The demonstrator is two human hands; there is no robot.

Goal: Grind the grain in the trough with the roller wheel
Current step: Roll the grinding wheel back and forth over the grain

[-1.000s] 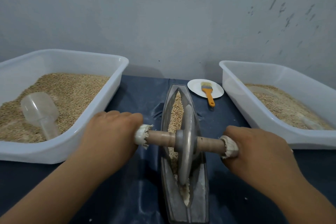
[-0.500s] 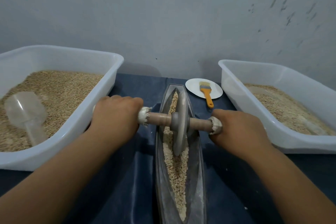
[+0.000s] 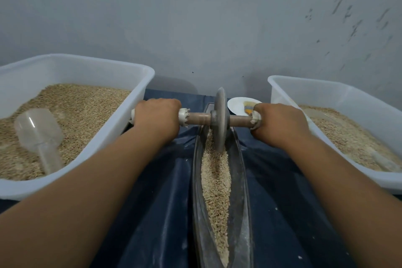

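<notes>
— Backdrop and surface? 
— Grey wall; dark blue cloth over the table.

— Item one? 
— Long metal trough, centre, running away from the viewer, grain along its bottom.

— Item two? 
— Roller wheel, upright at the trough's far end, rim down in the grain.

— Hands? 
— Left hand and right hand, fingers curled tight round the two axle ends.

— Sundries? 
— Left tub of grain with a clear scoop; right tub likewise filled; white plate with a brush.
</notes>
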